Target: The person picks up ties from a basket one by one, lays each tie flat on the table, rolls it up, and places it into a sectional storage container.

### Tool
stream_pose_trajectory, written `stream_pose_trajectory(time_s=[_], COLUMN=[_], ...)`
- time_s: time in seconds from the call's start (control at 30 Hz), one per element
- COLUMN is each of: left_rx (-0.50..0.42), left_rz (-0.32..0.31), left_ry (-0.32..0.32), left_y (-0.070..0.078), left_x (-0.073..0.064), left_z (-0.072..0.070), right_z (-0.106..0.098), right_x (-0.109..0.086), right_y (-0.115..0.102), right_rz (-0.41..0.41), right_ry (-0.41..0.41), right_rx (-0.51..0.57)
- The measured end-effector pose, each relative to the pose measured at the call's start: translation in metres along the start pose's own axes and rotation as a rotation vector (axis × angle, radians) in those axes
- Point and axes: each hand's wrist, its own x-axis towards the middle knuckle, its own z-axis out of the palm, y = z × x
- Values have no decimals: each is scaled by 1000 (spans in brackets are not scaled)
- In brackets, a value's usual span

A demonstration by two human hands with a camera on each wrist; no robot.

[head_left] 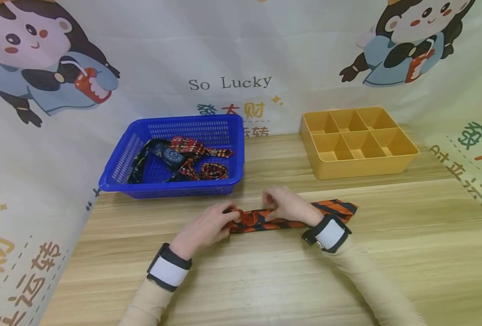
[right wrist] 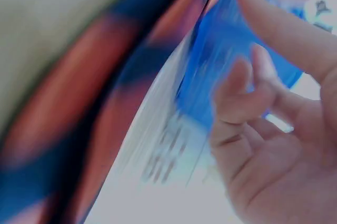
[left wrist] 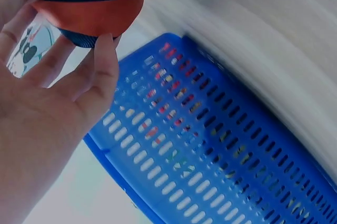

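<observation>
An orange-and-navy striped necktie (head_left: pixel 330 209) lies lengthwise on the table, its pointed end to the right. At its left end the fabric is folded over, and my left hand (head_left: pixel 210 226) pinches that folded end. The left wrist view shows the rounded striped fold (left wrist: pixel 100 10) between thumb and fingers. Over the middle of the tie hovers my right hand (head_left: pixel 291 206). In the right wrist view its loosely bent fingers (right wrist: pixel 237 103) stand apart from the blurred tie strip (right wrist: pixel 131 71), with nothing between them. Whether its thumb touches the tie, I cannot tell.
Behind the left hand stands a blue perforated basket (head_left: pixel 114 180) with several patterned ties, some rolled, such as a red plaid one (head_left: pixel 185 146). A yellow box (head_left: pixel 359 168) divided into several compartments is at the back right. A printed cloth (head_left: pixel 233 45) hangs behind the table.
</observation>
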Motion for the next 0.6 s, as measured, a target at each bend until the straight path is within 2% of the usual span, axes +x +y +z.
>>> stream_pose_trajectory(time_s=[0.07, 0.23, 0.33, 0.5, 0.6], left_rx=[-12, -42, -48, -45, -39], left_rz=[-34, -106, -127, -157, -151], left_ry=[-35, -108, -117, -131, -143], left_y=[-1, -2, -2, -4, -4], left_x=[-1, -3, -3, -4, -4], left_z=[-3, -9, -12, -14, -14], right_z=[-8, -23, -34, -54, -61], right_x=[-9, -30, -40, -56, -61], right_y=[12, 39, 51, 67, 72], right_rz=[69, 198, 253, 377, 433], right_ry=[-3, -75, -88, -111, -125], right_rx=[-46, -26, -3, -40, -84])
